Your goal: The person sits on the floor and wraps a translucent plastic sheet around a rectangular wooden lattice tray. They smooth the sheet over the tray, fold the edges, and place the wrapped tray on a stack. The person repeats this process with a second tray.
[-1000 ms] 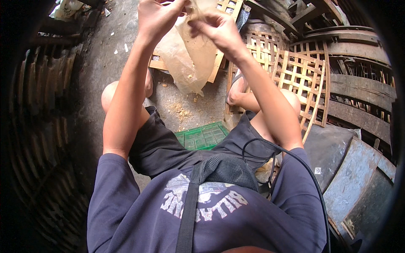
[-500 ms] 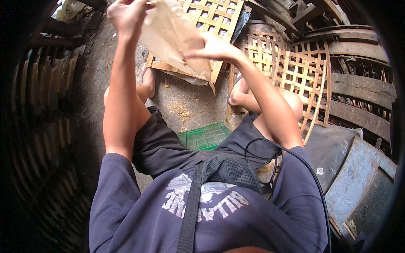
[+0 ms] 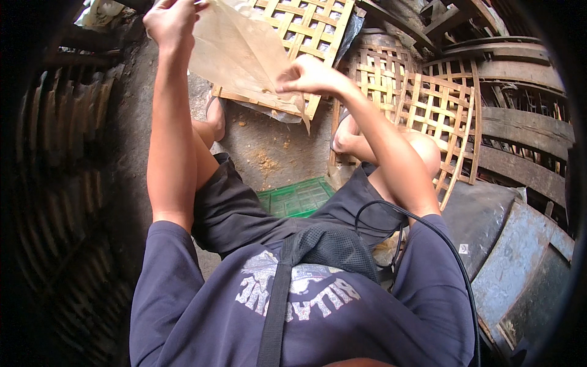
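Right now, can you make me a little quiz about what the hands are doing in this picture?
1. True or false: both hands grip the same thin brownish sheet.
2. Which hand is higher in the picture: A) left hand B) right hand?
3. What green thing lies on the ground between the person's legs?

Key: 1 true. 2 A. 3 a green plastic mesh crate, partly hidden by the dark shorts; a woven bamboo lattice panel lies behind the sheet.
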The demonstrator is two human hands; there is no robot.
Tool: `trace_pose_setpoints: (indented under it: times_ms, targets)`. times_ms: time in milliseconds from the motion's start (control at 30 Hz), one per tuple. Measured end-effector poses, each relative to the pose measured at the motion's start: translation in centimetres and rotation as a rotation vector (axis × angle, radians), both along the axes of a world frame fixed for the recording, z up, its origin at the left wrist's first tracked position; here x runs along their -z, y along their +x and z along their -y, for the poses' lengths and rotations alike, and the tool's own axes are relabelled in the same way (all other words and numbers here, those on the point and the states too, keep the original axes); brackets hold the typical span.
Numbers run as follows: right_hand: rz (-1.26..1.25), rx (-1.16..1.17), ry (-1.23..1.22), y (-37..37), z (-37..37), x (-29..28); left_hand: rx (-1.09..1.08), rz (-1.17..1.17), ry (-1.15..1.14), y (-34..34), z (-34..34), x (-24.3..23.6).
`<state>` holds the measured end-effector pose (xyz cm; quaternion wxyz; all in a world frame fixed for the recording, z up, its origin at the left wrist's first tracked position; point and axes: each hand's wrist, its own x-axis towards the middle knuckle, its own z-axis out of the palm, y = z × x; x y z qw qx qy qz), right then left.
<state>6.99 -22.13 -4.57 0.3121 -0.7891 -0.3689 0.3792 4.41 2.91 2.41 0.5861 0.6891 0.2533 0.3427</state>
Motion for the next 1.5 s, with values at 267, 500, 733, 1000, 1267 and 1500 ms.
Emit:
trace_pose_setpoints:
  times_ms: [267, 500, 733, 1000, 1267, 1500]
  targets:
    - [-0.213, 0.287, 0.262, -0.5, -1.4, -2.0, 0.074, 0.088, -0.067, 0.8, 3.0, -0.2]
    - [0.123, -0.339, -0.267, -1.3, -0.4, 4.3, -0.234, 0.188, -0.295, 0.1, -11.1, 3.0]
    - [-0.241, 0.302, 0.398, -0.5, -3.0, 0.0, 0.003, 0.061, -0.299, 0.6, -0.2, 2.8]
    - [-0.164, -0.259, -0.201, -1.5, -1.5, 5.7, -0.293, 0.293, -0.44, -1.0, -8.6, 0.5]
    - [-0.163, -0.046, -0.08, 2.1, -0.4, 2.5, -0.223, 0.25, -0.369, -1.7, -7.5, 0.8]
    - [0.119, 0.162, 0.152, 3.9, -0.3, -4.9, 0.055, 0.3, 0.155, -1.1, -7.0, 1.8]
